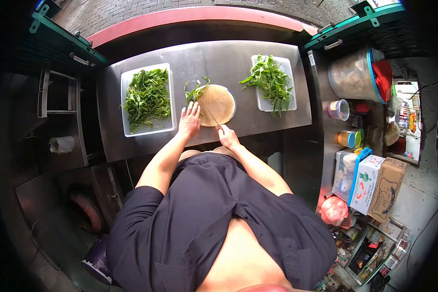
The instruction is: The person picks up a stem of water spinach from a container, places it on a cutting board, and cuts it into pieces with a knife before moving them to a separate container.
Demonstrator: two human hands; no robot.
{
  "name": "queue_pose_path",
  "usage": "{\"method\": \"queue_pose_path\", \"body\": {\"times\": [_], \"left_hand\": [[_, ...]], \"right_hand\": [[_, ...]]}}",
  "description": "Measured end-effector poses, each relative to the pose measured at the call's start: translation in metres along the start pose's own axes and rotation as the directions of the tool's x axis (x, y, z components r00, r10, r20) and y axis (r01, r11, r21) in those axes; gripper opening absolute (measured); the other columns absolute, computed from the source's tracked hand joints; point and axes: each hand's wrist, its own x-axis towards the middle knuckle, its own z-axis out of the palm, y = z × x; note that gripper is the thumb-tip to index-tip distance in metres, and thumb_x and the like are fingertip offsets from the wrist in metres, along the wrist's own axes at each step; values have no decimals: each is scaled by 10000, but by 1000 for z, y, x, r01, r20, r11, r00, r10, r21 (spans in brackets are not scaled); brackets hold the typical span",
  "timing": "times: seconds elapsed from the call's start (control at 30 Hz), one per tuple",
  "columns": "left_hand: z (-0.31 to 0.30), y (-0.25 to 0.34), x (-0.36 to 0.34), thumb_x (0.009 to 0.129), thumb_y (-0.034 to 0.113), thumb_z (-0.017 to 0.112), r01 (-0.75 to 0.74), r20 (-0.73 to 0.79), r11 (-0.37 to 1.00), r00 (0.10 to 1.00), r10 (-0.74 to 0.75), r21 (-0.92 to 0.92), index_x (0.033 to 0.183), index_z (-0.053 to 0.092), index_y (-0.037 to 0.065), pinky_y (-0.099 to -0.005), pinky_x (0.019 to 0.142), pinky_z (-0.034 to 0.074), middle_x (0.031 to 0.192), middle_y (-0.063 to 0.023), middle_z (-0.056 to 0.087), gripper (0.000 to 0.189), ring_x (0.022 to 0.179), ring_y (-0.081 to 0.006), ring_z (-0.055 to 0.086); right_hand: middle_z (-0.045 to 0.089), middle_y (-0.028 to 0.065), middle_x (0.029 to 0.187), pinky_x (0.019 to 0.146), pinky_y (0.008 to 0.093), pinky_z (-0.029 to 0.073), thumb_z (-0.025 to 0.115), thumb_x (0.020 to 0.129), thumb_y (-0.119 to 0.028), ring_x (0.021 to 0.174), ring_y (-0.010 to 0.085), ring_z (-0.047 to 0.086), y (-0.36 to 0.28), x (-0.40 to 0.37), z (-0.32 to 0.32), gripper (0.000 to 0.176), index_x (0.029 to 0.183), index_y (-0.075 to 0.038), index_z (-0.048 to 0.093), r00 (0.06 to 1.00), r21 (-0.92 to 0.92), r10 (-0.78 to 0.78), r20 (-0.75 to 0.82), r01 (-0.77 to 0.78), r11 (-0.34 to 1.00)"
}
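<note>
At the round board [221, 103]: knife [209, 112] and greens [196, 92]

Left to right on the counter [204, 58]: a tray [172, 127] of leaves [148, 97]; the left hand [190, 120], fingers extended over the greens at the board's left edge — pinching or not, I cannot tell; the right hand [228, 137], wrapped around the handle. Cutting seems in hand; another stroke calls for fingers clear of the blade. Far right, a white carton [366, 181] apparently reads "PUTRA MAS".

Dark loose shirt [192, 194], its short wide sleeves [142, 194] of same colour, wedge-shaped neck opening [235, 221], small button [211, 235] beside this opening, left hand [190, 121] and right hand [228, 136] both bare
</note>
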Motion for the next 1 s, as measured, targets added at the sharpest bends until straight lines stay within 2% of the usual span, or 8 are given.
{"method": "queue_pose_path", "body": {"times": [0.1,0.27,0.37,0.5,0.67,0.73,0.87,1.0], "left_hand": [[1,4,-10,973,277,565,-125,19,991,992,126,-56,1540,452,54,-530,1235,240,1667,-94,324,619,1562,-290,236],[21,10,-23,943,285,597,-129,-47,991,990,131,41,1540,453,49,-514,1223,246,1657,-93,338,658,1556,-288,244],[19,12,-27,925,276,614,-17,-101,1000,995,19,15,1530,459,31,-508,1210,260,1658,-105,322,670,1542,-289,260],[20,11,-29,911,254,631,-88,-122,995,989,82,-39,1520,477,50,-495,1203,270,1648,-114,331,661,1537,-311,260],[28,27,-31,903,227,634,-234,-48,966,972,230,-106,1469,531,72,-500,1197,278,1605,-133,384,596,1521,-332,285],[28,38,-31,894,208,634,-253,-35,956,968,250,-147,1438,549,68,-514,1196,292,1593,-142,394,568,1511,-340,304],[25,60,-27,864,150,646,-351,-30,897,934,357,-269,1363,585,72,-500,1169,348,1505,-143,472,508,1437,-347,393],[21,89,-4,887,105,625,-388,-70,787,911,406,-480,1202,641,46,-479,1059,457,1279,-168,606,321,1236,-388,551]], "right_hand": [[695,305,1097,923,552,522,482,1028,-313,1076,493,654,3,-2,-4,350,1230,-66,622,1000,-2,25,-10,-25,1000],[698,291,1110,921,542,527,486,1026,-315,1083,480,659,30,-12,-7,342,1218,-68,625,999,-31,44,-28,-45,999],[700,286,1104,912,530,534,491,1022,-309,1075,473,665,30,-24,-15,331,1200,-63,624,997,-1,62,-43,-62,998],[702,266,1118,913,513,539,509,1012,-298,1085,455,665,34,-33,-16,317,1202,-67,615,991,-23,90,-100,-93,995],[647,252,1151,948,499,524,549,971,-225,1081,454,633,54,-29,-18,328,1236,-34,580,935,-35,9,-354,-23,999],[586,260,1262,1011,493,496,566,969,-194,1176,437,581,67,-24,-22,369,1287,-7,548,914,-82,43,-404,-83,993],[544,236,1259,996,486,500,638,940,-170,1161,417,576,87,-22,-39,384,1286,-23,562,855,-32,105,-508,-140,990],[561,205,1233,992,475,505,725,876,-88,1119,394,584,100,-15,-59,393,1244,-50,593,862,8,151,-483,-169,986]]}}
